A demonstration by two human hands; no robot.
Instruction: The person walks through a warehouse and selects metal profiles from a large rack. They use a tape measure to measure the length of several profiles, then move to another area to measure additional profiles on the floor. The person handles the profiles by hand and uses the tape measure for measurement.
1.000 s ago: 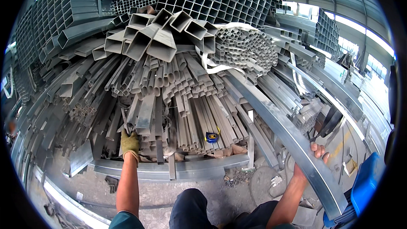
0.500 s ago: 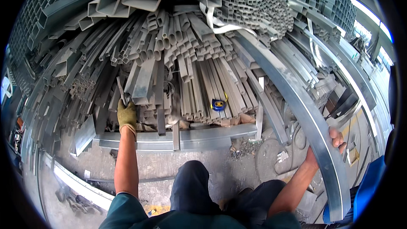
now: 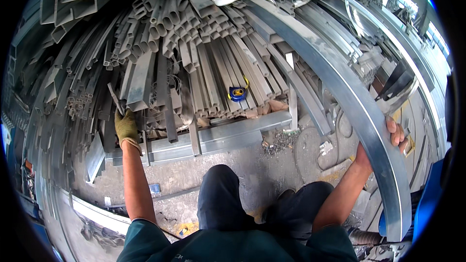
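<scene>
My left hand (image 3: 125,125), in an olive work glove, is closed around the lower end of a slim grey bar (image 3: 115,98) in front of the stacked tubes. Its fingertips are partly hidden, and I cannot tell whether the bar is loose. My bare right hand (image 3: 394,133) grips a long rectangular metal tube (image 3: 347,94) from beneath, with fingers curled over its right edge. This tube runs from the stack down past my right side. A blue and yellow tape measure (image 3: 237,93) lies on the tubes between my hands.
Bundled metal tubes (image 3: 213,75) of several sizes fill the rack ahead, some jutting out toward me. A low metal beam (image 3: 218,140) lies across the rack's foot. Cables (image 3: 340,125) lie on the floor at the right. Something blue (image 3: 429,204) stands beside my right side.
The view has tilted down and turned slightly right, so the rack sits higher and farther left. My right hand keeps its hold on the tube; my left stays at the slim bar.
</scene>
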